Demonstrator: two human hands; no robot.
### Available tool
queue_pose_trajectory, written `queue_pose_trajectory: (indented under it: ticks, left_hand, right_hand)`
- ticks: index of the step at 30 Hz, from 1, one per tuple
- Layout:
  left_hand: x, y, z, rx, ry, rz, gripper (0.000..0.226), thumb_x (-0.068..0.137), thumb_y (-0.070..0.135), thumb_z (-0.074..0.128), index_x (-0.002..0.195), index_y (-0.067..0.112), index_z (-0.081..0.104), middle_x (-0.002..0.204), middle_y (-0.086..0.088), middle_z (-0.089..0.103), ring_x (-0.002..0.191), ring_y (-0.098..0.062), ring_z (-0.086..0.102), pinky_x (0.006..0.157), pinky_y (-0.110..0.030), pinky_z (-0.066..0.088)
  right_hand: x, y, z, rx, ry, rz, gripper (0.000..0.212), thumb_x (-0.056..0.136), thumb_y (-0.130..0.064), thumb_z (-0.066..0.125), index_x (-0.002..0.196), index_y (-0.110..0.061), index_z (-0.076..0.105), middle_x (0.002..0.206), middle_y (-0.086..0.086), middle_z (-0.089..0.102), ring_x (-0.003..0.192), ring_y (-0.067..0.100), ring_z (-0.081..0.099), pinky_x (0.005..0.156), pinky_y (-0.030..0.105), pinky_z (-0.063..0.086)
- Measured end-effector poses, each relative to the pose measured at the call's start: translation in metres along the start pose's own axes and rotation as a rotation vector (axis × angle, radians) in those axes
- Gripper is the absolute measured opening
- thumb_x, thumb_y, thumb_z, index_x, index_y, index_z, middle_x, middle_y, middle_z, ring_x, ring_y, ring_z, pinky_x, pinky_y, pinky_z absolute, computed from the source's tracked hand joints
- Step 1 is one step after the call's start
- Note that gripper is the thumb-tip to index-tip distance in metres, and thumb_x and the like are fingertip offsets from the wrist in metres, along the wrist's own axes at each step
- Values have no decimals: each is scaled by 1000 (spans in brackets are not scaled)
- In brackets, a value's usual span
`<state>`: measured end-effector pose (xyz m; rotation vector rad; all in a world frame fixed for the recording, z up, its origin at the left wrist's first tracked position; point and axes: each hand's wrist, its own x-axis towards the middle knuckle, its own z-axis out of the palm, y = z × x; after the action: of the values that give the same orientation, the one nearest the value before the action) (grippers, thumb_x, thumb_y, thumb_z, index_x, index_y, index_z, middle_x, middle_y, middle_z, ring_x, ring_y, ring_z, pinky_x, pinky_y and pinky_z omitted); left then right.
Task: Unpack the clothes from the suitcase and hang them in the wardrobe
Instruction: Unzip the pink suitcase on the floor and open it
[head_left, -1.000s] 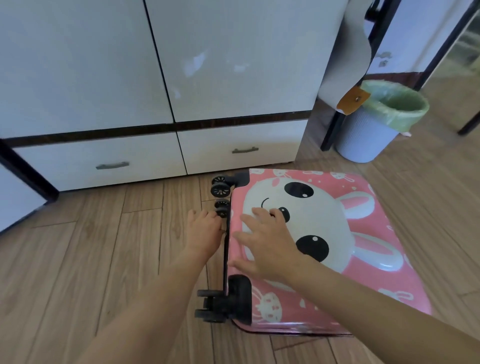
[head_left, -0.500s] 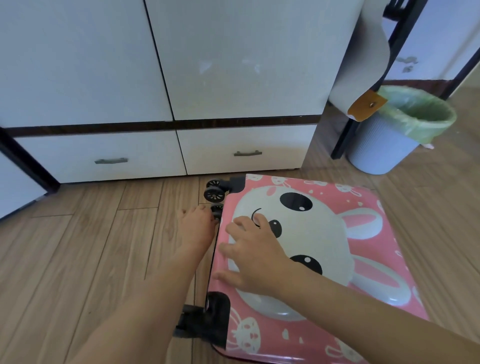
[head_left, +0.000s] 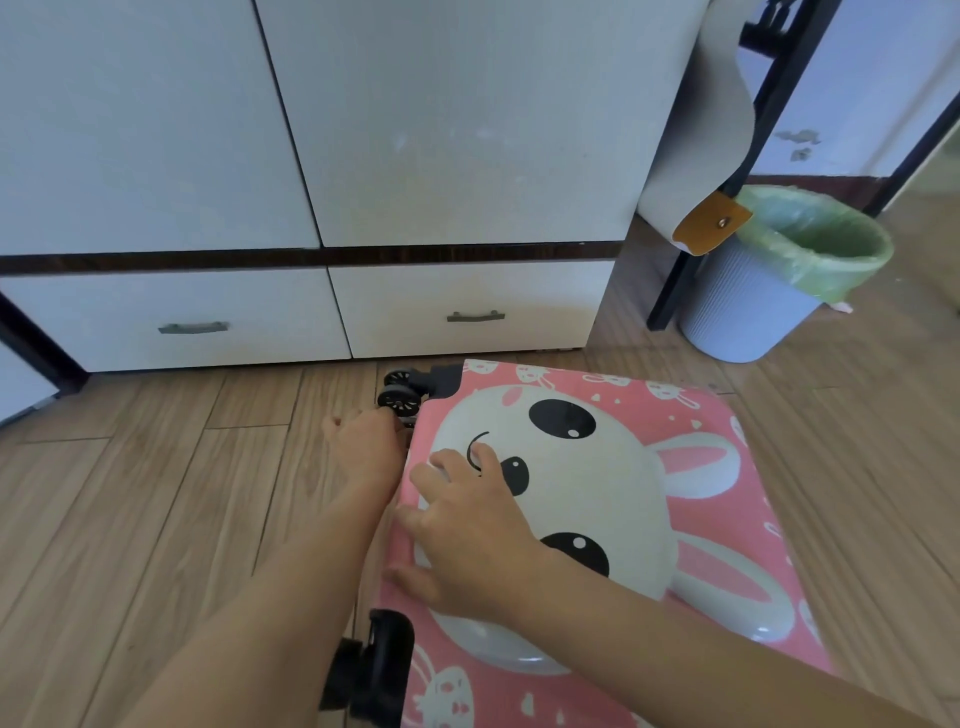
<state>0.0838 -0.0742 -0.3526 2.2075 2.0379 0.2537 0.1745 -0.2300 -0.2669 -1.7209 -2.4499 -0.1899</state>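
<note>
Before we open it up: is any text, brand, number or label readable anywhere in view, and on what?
None: no readable words, numbers or brand marks in this view.
The suitcase: only rabbit drawings, no lettering.
The brown tab on the hanging grey sheet: a stud, no text.
The bin and drawers: plain.

Fingertips of the left hand (head_left: 363, 449) were lost behind the suitcase (head_left: 675, 410) edge, possibly pinching a zip, suitcase's near end was cut by the frame, wardrobe (head_left: 467, 130) tops cropped.
</note>
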Motion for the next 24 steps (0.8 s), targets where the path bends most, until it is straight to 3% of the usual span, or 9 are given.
queue_pose_trajectory:
  ticks: [5,9,12,15,19,24]
  left_hand:
    - [-6,5,-12,45,-25,30,17,84,16,47,76,22,61,76,4,58,84,-19,53,83,-35,24]
    - [-18,4,-25,-4,-30,50,19,85,21,48,83,26,66,74,5,61,86,-17,57,84,-35,20]
    - [-27,-4,-37,-95,-2,68,18,87,26,52,88,28,69,86,7,70,87,-14,60,77,-34,14]
    - [-39,-11,-56,-188,100,112,17,90,24,54,95,33,68,97,11,70,96,-13,59,89,-34,20]
    - [-65,-2,-82,-243,214,276,17,88,23,56,93,31,70,97,13,68,96,-15,58,88,-33,22]
    - [-110,19,-96,-273,260,653,27,88,39,44,89,32,69,97,17,64,97,-8,54,93,-28,21]
  right_hand:
    - [0,-1,3,-6,52,-8,40,68,-57,66,74,-18,71,85,3,58,86,28,56,87,53,45]
    - [-2,0,3,-19,27,-13,39,71,-56,61,78,-19,72,86,3,58,89,28,55,87,53,45]
    - [-7,3,3,-32,-19,-32,43,75,-57,51,87,-22,73,96,4,61,100,28,55,94,55,42]
    - [-15,7,-3,8,-97,-59,55,81,-59,35,105,-22,69,117,9,59,119,31,48,105,55,30]
    - [-34,9,-10,30,-80,-84,61,81,-61,38,124,-22,58,134,17,52,129,35,45,108,54,28]
    - [-67,21,-19,6,-70,-100,88,71,-66,56,141,-18,35,142,13,41,132,31,39,106,51,33]
